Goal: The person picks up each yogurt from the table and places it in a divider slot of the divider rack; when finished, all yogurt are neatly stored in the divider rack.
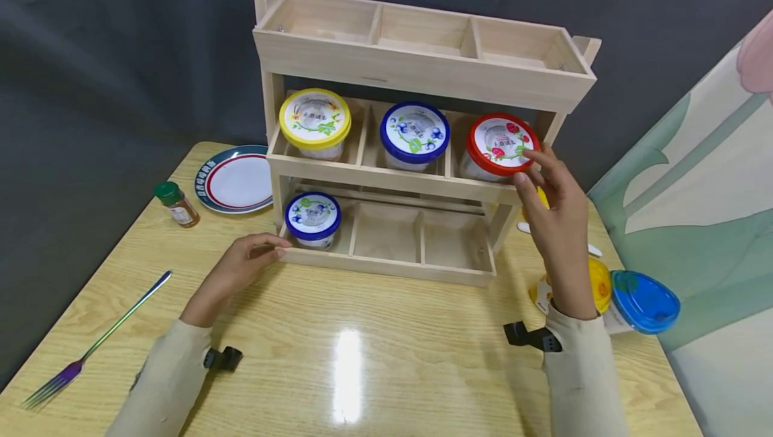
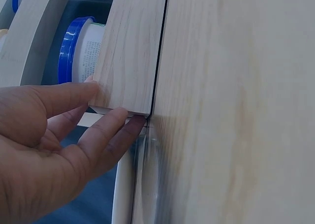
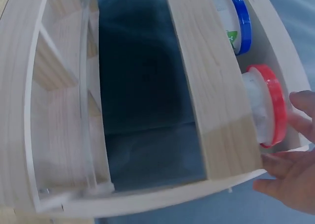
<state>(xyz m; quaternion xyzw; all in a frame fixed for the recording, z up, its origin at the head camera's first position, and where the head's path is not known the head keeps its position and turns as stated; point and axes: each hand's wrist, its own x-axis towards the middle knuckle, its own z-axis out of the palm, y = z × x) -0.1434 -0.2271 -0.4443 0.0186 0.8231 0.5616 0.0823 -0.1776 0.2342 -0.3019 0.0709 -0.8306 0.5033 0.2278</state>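
Note:
A three-tier wooden rack (image 1: 386, 165) stands on the table. On its middle tier are a yellow-lidded cup (image 1: 315, 118), a blue-lidded cup (image 1: 415, 131) and a red-lidded cup (image 1: 501, 145), each in its own compartment. Another blue-lidded cup (image 1: 313, 215) sits in the bottom tier's left compartment. My left hand (image 1: 235, 266) touches that tier's front left corner, fingertips against the end of the front board (image 2: 130, 51). With fingers spread, my right hand (image 1: 558, 222) is at the middle tier's right end, its fingertips at the red lid (image 3: 275, 106) and the rack's corner.
To the left are a plate (image 1: 241, 178), a green-capped spice bottle (image 1: 176, 204) and a rainbow-coloured fork (image 1: 115, 333). A blue-lidded container (image 1: 645, 301) and a yellow one (image 1: 598, 282) stand beyond the right forearm. Dark cloth (image 1: 121, 54) hangs behind the rack.

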